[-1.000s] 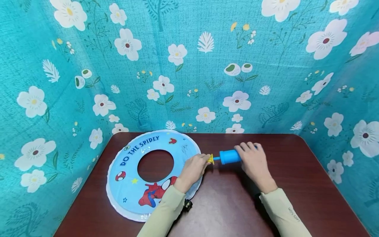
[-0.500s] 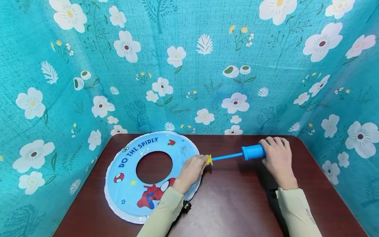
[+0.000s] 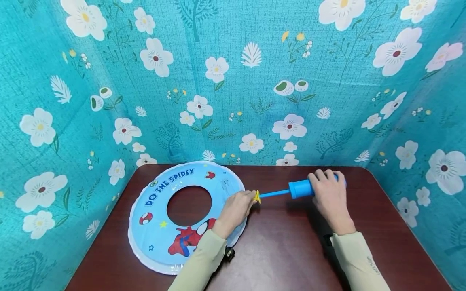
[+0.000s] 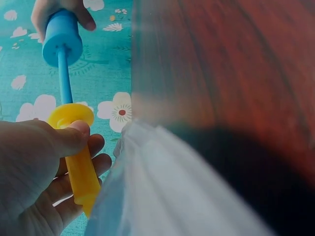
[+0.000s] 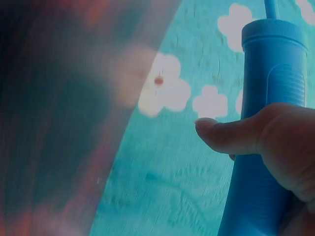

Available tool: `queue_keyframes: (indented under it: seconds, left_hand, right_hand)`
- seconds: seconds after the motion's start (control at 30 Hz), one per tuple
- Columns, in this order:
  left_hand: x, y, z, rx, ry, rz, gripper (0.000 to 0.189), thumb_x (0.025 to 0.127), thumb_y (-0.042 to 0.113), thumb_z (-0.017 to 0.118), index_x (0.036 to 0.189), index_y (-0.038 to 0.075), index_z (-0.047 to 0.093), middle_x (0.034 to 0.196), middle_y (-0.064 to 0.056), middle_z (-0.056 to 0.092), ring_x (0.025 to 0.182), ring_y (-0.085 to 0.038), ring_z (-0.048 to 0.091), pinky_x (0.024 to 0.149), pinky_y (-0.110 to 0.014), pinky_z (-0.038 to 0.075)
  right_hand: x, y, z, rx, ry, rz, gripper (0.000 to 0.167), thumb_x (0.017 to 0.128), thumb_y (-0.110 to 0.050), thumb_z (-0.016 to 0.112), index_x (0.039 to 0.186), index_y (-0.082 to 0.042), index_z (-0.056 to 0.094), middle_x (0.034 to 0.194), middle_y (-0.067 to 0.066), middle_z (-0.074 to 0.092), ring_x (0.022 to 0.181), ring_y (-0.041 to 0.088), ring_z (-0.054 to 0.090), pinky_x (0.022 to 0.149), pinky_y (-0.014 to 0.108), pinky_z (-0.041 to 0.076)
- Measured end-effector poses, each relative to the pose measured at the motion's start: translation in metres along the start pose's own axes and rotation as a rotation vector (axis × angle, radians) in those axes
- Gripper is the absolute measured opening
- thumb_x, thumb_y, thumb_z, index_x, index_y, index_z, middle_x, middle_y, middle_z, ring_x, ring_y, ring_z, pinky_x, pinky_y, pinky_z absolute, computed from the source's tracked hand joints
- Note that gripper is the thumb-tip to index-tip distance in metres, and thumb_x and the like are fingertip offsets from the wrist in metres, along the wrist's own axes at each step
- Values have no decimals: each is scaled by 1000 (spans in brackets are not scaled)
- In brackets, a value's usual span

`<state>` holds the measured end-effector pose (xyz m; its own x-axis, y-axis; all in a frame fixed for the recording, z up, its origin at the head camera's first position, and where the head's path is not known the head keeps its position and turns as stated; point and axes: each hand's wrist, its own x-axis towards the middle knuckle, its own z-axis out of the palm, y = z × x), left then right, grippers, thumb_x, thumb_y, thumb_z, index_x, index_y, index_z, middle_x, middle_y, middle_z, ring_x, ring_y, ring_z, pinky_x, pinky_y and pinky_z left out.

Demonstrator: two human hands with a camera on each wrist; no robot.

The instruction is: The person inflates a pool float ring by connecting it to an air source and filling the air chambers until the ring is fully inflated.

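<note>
A hand air pump (image 3: 301, 189) with a blue barrel, a thin blue rod and a yellow nozzle piece (image 4: 81, 172) stretches between the hands above the table. My right hand (image 3: 329, 198) is wrapped round the blue barrel. With thumb and fingers my left hand (image 3: 236, 208) holds the yellow piece just below its flange, at the right edge of the swim ring. This swim ring (image 3: 151, 230) is light blue, printed with a red cartoon figure and "DO THE SPIDEY". A length of blue rod shows between flange and barrel. The yellow piece's tip meets the ring's clear plastic (image 4: 147, 167) in the left wrist view.
The dark red-brown table (image 3: 276, 246) carries the ring on its left half. A teal floral cloth (image 3: 233, 101) hangs behind the table and along both sides. Part of the ring lies under my left forearm.
The right hand first pulled the barrel rightward, drawing out more rod, then came partway back left. My left hand stays on the yellow piece, and the ring has hardly moved.
</note>
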<state>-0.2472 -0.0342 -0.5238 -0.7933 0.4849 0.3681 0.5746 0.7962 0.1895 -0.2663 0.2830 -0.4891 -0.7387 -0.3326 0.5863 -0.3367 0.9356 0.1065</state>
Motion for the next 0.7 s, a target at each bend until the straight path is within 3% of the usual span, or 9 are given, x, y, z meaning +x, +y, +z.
queue_keyframes:
  seconds: [0.2, 0.4, 0.53, 0.7]
  left_hand:
    - [0, -1, 1, -12, 7, 7, 18, 108, 25, 65, 118, 12, 73, 96, 0, 75, 87, -16, 72, 72, -25, 58]
    - [0, 3, 0, -42, 11, 31, 22, 108, 25, 66, 122, 11, 75, 101, 0, 77, 87, -15, 71, 72, -24, 58]
    - [1, 4, -2, -31, 15, 27, 25, 108, 26, 66, 126, 12, 75, 107, -1, 79, 90, -15, 72, 73, -26, 59]
    - [1, 2, -2, 3, 9, 6, 20, 109, 26, 63, 121, 14, 74, 107, 1, 79, 91, -16, 74, 72, -29, 60]
  right_hand:
    - [5, -40, 8, -58, -22, -100, 44, 69, 1, 89, 107, 0, 67, 101, 21, 67, 94, 42, 63, 89, 60, 51]
    - [2, -70, 11, -60, -25, -161, 46, 71, -4, 91, 111, -3, 68, 102, 18, 68, 92, 38, 64, 87, 57, 52]
    - [2, -69, 14, -23, -50, -153, 52, 70, -5, 92, 117, -6, 70, 106, 16, 71, 96, 37, 66, 90, 57, 52]
    - [2, -39, 14, 41, -42, -101, 53, 66, 3, 87, 115, -6, 70, 104, 15, 71, 98, 38, 65, 91, 57, 49]
